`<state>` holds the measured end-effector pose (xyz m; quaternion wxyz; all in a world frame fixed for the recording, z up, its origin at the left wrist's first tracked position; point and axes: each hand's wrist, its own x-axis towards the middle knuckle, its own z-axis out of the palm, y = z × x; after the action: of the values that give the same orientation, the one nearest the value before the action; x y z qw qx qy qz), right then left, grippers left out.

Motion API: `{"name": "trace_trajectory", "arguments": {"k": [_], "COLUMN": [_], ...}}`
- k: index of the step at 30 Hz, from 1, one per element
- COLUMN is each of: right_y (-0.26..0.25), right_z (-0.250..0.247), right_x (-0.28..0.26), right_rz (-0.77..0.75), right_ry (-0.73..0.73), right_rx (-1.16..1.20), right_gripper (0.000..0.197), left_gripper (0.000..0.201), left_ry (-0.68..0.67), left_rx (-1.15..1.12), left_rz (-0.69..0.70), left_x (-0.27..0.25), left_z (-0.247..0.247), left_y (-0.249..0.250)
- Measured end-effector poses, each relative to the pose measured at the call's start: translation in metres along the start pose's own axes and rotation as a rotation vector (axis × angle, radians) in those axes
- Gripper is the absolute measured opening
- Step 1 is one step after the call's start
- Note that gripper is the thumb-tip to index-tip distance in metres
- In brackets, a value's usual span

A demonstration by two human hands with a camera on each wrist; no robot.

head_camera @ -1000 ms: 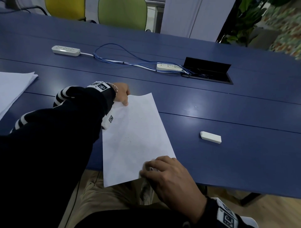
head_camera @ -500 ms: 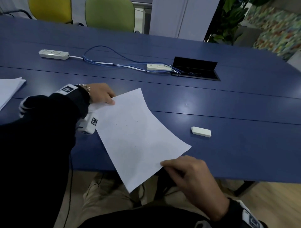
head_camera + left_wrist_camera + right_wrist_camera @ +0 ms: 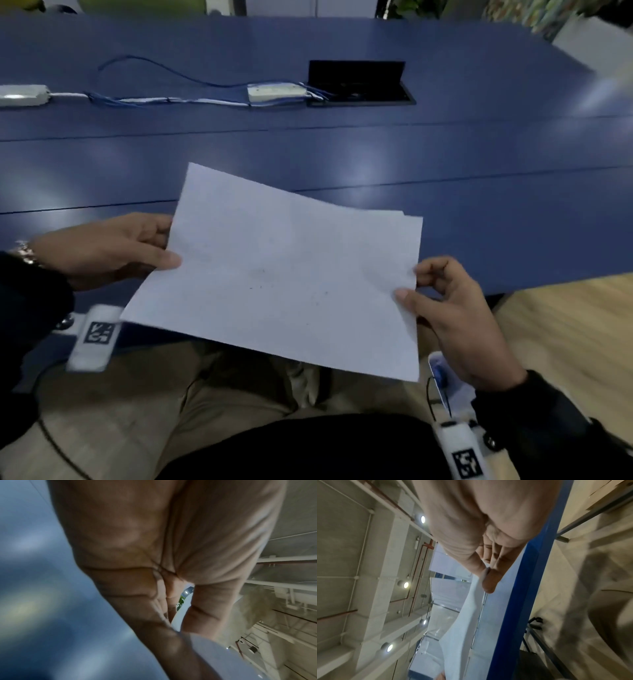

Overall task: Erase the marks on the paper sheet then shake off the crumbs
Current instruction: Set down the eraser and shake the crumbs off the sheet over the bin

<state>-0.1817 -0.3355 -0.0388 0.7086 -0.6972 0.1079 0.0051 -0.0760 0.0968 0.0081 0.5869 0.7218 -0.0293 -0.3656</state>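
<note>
I have the paper sheet (image 3: 284, 274) lifted off the blue surface (image 3: 445, 164), held at the centre of the head view over its near edge and my lap. My left hand (image 3: 106, 250) pinches the sheet's left edge, thumb on top and fingers underneath. My right hand (image 3: 452, 315) pinches the right edge between thumb and fingertips; the right wrist view shows that pinch closely. A few dark specks sit near the middle of the sheet. In the upper part of the frame lie two power strips (image 3: 277, 93) with blue cables (image 3: 154, 101), beside an open black cable box (image 3: 359, 84).
</note>
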Motion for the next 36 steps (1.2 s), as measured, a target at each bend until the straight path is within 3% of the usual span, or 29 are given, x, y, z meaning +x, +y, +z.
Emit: {"name": "trace_trajectory", "arguments": {"k": [3,5,7,8,9,11,12,14,15,18,19,27,32,36], "right_y": [0.003,-0.001,-0.006,-0.007,-0.009,-0.014,-0.016,-0.019,-0.019,-0.01,-0.003,0.098,0.161,0.199], "right_z": [-0.022,-0.037,-0.053,-0.063,-0.074,-0.097,-0.113,-0.143,-0.157,-0.2,-0.214,-0.288,-0.294,-0.289], "right_x": [-0.012,-0.022,-0.031,-0.033,-0.035,-0.036,-0.04,-0.049,-0.055,-0.078,-0.087,-0.127,-0.103,-0.066], "right_rz": [0.046,0.077,0.085,0.078,0.065,0.051,0.047,0.038,0.04,0.084,0.11,0.407,0.459,0.439], "right_ry": [0.039,0.027,0.027,0.048,0.078,0.123,0.15,0.2,0.224,0.292,0.305,0.427,0.384,0.372], "right_rx": [0.077,0.099,0.09,0.075,0.058,0.03,0.023,0.05,0.055,0.016,0.001,0.006,0.06,0.051], "right_gripper": [0.051,0.043,0.027,0.022,0.018,0.016,0.018,0.02,0.019,0.018,0.018,0.02,0.023,0.018], "left_gripper": [0.052,0.059,0.092,0.105,0.101,0.091,0.081,0.039,0.032,0.041,0.041,0.042,0.034,0.026], "left_ry": [0.018,0.035,-0.004,0.04,0.068,0.172,0.147,0.097,0.066,-0.11,-0.179,-0.312,-0.258,-0.123], "left_rx": [0.005,-0.005,-0.056,-0.111,-0.125,-0.055,-0.034,-0.029,-0.023,-0.008,-0.011,0.086,0.078,0.156], "left_rz": [0.052,0.077,-0.056,-0.09,-0.041,0.046,0.068,0.169,0.181,0.263,0.253,-0.002,-0.123,-0.15], "left_x": [0.005,0.017,0.038,0.053,0.09,0.134,0.133,0.096,0.073,0.05,0.053,0.088,0.13,0.158], "left_z": [0.025,0.03,0.028,0.001,-0.055,-0.094,-0.06,0.069,0.132,0.225,0.242,0.333,0.342,0.342], "left_y": [-0.007,-0.014,-0.027,-0.042,-0.083,-0.112,-0.095,-0.027,0.009,0.028,0.025,-0.038,-0.058,-0.069]}}
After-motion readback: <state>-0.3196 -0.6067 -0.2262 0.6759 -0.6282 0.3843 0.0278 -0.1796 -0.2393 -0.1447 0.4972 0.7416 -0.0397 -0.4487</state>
